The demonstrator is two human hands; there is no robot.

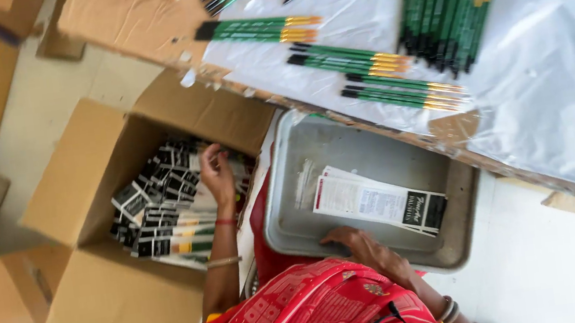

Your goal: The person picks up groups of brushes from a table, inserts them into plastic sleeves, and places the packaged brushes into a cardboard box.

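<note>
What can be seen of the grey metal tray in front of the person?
The grey metal tray is a shallow rectangular pan with rounded corners and a dull, scuffed surface. It sits in front of the person, tilted in the view, its far edge tucked under the cardboard sheet that carries green-handled brushes. Inside lie a few flat white packets with black ends. The right hand rests on its near rim. A cardboard box stands beside it.

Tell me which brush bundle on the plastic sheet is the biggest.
The bundle of green-handled brushes at the sheet's upper right: about ten or more brushes fanned side by side. The other bundles hold only a few brushes each, such as the small bundle left of it.
</note>
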